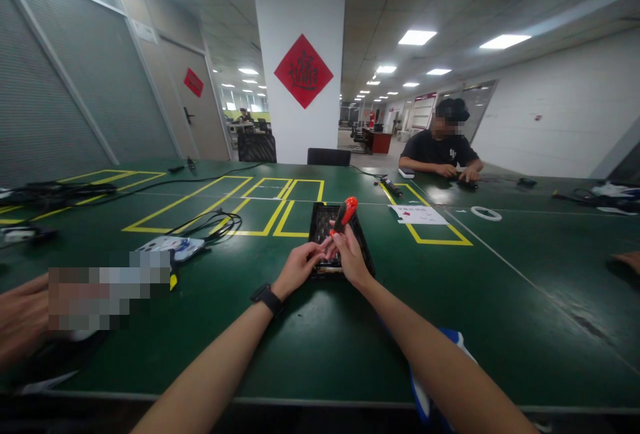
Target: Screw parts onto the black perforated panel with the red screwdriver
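A black open case [315, 221] with a patterned inside lies on the green table in front of me. Over it stands a screwdriver [346, 213] with a red and black handle, tilted with the handle end up. My right hand [351, 257] has its fingers closed around the lower part of the screwdriver. The screwdriver's tip is hidden by my fingers. My left hand [301, 266], with a dark watch on the wrist, reaches over the case's near left side. Its fingertips are drawn together by the right fingers, and what they hold, if anything, cannot be made out.
Yellow tape [267, 221] marks rectangles on the green table [320, 341]. A white paper [419, 215] and a white ring [486, 213] lie to the right. Black cables [227, 222] lie left. Another person's arm [23, 311] reaches in at left; another person [440, 147] sits across.
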The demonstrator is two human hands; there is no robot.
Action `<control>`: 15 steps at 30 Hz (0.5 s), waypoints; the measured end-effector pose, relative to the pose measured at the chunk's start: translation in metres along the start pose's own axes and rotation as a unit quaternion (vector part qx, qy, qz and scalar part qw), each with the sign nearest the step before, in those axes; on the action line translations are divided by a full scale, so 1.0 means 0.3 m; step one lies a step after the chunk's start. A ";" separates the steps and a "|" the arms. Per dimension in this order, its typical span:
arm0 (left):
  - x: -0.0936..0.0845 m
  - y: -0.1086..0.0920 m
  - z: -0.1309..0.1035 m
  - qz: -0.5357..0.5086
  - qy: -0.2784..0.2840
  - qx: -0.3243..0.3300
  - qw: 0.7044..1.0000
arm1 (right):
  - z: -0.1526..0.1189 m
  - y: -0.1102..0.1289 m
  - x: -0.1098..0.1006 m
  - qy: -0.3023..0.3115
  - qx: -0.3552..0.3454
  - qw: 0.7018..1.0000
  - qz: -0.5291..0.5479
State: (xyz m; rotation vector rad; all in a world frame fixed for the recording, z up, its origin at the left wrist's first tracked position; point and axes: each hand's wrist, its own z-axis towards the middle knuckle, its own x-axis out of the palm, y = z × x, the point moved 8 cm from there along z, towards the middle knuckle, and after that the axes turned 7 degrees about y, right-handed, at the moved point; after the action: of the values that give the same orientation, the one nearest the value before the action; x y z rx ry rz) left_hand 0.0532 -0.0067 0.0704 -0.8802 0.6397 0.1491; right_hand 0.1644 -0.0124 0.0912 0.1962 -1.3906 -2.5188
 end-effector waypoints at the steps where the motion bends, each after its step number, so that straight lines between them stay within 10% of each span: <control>1: 0.000 0.000 -0.001 0.002 0.000 0.003 1.000 | 0.000 -0.002 -0.002 0.000 -0.001 1.000 -0.003; 15: -0.002 -0.001 0.001 0.018 -0.010 0.000 1.000 | -0.005 -0.004 -0.003 -0.007 0.000 1.000 -0.015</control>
State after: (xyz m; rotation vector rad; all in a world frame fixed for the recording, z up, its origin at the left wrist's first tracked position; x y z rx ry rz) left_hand 0.0529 -0.0067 0.0711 -0.8672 0.6364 0.1905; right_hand 0.1655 -0.0126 0.0895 0.2018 -1.4037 -2.5489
